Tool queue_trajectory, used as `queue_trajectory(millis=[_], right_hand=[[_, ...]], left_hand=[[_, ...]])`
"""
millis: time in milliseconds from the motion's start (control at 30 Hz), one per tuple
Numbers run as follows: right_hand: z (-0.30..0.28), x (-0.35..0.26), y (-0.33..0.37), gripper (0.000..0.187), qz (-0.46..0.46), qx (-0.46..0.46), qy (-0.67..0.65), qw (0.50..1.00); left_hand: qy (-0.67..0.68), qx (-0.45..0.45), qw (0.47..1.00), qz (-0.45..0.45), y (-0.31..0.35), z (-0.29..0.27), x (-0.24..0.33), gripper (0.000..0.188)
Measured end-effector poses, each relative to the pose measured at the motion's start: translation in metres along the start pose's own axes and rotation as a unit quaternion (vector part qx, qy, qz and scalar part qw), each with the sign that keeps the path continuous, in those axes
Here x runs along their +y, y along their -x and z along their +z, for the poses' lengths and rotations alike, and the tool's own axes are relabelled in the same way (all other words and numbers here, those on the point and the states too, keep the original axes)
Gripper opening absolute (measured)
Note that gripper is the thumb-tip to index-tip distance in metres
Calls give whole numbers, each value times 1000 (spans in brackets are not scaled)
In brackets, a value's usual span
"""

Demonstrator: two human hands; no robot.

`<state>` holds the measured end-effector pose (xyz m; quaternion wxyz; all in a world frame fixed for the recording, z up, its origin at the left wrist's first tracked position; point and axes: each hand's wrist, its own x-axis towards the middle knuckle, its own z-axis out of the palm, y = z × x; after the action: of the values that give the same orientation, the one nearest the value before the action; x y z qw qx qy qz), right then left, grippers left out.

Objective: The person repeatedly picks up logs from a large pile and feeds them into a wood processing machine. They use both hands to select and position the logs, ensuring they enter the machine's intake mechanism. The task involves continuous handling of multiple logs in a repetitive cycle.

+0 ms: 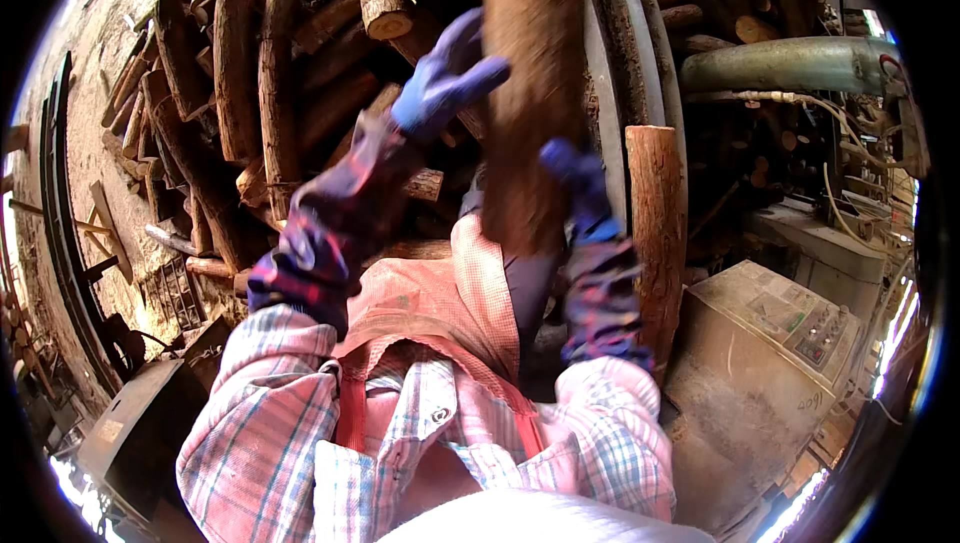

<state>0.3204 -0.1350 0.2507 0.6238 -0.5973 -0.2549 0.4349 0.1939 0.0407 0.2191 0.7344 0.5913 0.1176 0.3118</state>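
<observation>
We seemed busy shifting large log [535, 103], blurred between left hand [447, 81], spread wide, and right hand [588, 193], whose grip we couldn't tell. Second log [655, 213] was just right of right hand. Next move seemed to call for steady hold from both sides.

From left to right: log pile [237, 73], large log [535, 83], second log [655, 233], control box [765, 333].

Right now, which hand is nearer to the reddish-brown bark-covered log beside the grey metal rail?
Right. The blue-gloved right hand is just left of the reddish log; the blue-gloved left hand is farther left, across the large blurred brown log.
</observation>
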Motion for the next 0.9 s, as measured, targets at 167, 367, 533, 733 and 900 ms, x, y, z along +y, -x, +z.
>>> queue_trajectory(millis=[167,367,533,733,900], right_hand=[[-92,-72,-94,87,-171,48,208,962],[-181,-19,-134,101,67,209,692,688],[-196,6,-125,95,-55,141,612,776],[-195,9,-84,95,-21,144,506,850],[-209,16,-64,85,-28,145,561,815]], left_hand=[[29,89,995,-41,-12,-11,-15,57],[-265,171,892,-322,146,-112,-87,75],[-289,312,775,-467,304,-210,-105,81],[-363,303,750,-463,329,-283,-128,98],[-346,258,795,-426,297,-334,-159,106]])
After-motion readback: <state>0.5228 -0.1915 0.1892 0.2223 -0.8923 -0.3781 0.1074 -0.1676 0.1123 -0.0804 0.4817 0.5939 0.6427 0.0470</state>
